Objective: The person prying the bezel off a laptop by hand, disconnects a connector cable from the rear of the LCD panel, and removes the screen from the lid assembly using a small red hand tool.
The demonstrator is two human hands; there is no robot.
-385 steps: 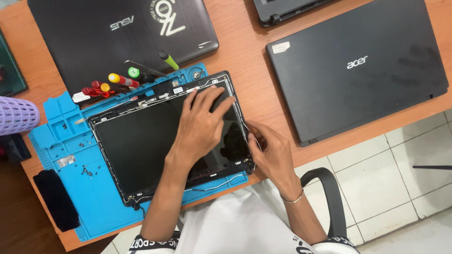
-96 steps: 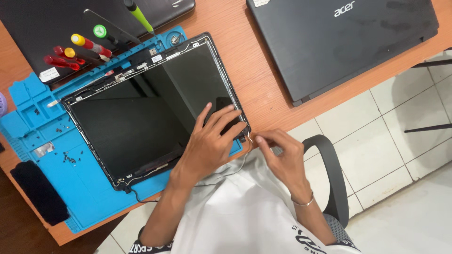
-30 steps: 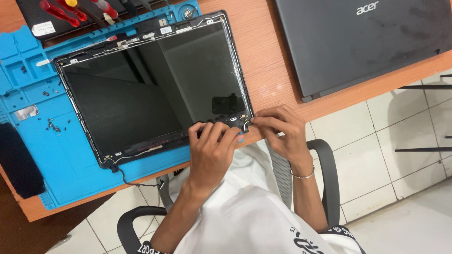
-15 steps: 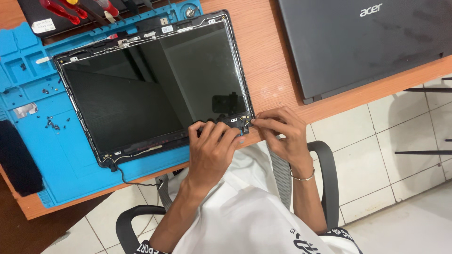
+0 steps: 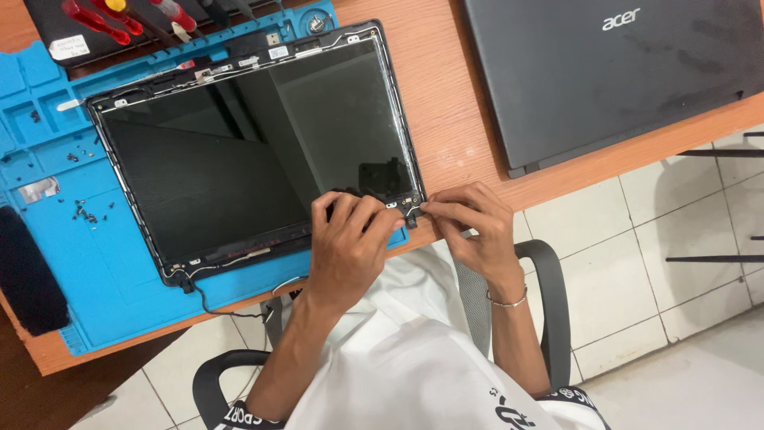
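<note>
Both hands work at the near right corner of the bare laptop screen panel (image 5: 255,151), which lies flat in its dark lid frame on the blue repair mat (image 5: 72,263). Left hand (image 5: 350,239) rests palm down on the panel's lower edge, fingers curled and pressing lightly. Right hand (image 5: 469,227) has thumb and forefinger pinched on something tiny at the corner hinge bracket (image 5: 410,205); what it grips is too small to tell.

To do this step well, I judge that the left hand should keep the panel steady without leaning on the glass, while the right works with small, straight movements so the thin frame does not flex.

From left to right: a small silvery sticker (image 5: 37,189) lies on the mat near loose screws (image 5: 87,211). A white rectangular label (image 5: 66,48) sits on the dark laptop at the top left, beside red-handled screwdrivers (image 5: 95,17). On the closed grey laptop (image 5: 613,72) at the right, a pale maker's mark shows near the top edge.
</note>
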